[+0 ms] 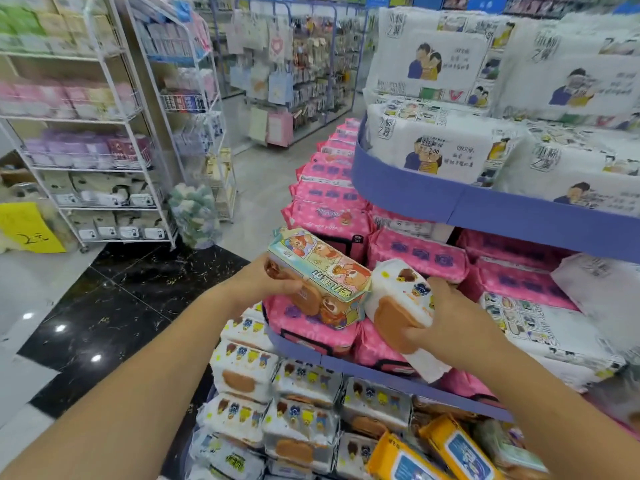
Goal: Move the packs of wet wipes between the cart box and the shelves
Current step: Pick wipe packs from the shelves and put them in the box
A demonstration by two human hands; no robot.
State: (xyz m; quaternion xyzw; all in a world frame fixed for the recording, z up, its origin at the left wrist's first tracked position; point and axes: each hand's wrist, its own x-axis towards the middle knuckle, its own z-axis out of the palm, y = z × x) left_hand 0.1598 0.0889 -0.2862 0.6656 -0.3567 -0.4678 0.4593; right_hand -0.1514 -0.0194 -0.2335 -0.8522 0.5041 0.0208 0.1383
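Landmark: middle purple shelf [363, 368], the one loaded with pink packs [419, 255].

Left hand [275, 280]: closed around a colourful cartoon pack [323, 271]. It grips the pack's left end, with the thumb across the side facing the camera near a brown lid. The pack is tilted and sits above the left front corner of the middle shelf, over the pink packs. Contact with them cannot be told.

Right hand [450, 315]: closed around a white pack [398, 296] with a brown lid and small cartoon figures. The thumb lies on the lid side and the fingers wrap behind. This pack is also above the front of the middle shelf, just right of the colourful pack. The two packs touch or nearly touch at their near ends. Its lower end hangs past the shelf's front edge.

Below the front edge of the middle shelf: stacked white packs [242, 370] of the same brown-lid kind, in several rows. To their right lie orange packs [450, 445] with blue labels. What holds these stacks is not visible.

Above the middle shelf: a second purple shelf [450, 206] carrying large white packs [445, 157] printed with cartoon people.

Well left of the middle shelf, across a dark tiled floor [121, 306]: white wire racks [104, 133] with pastel goods, and a yellow sign [29, 228] at floor level.
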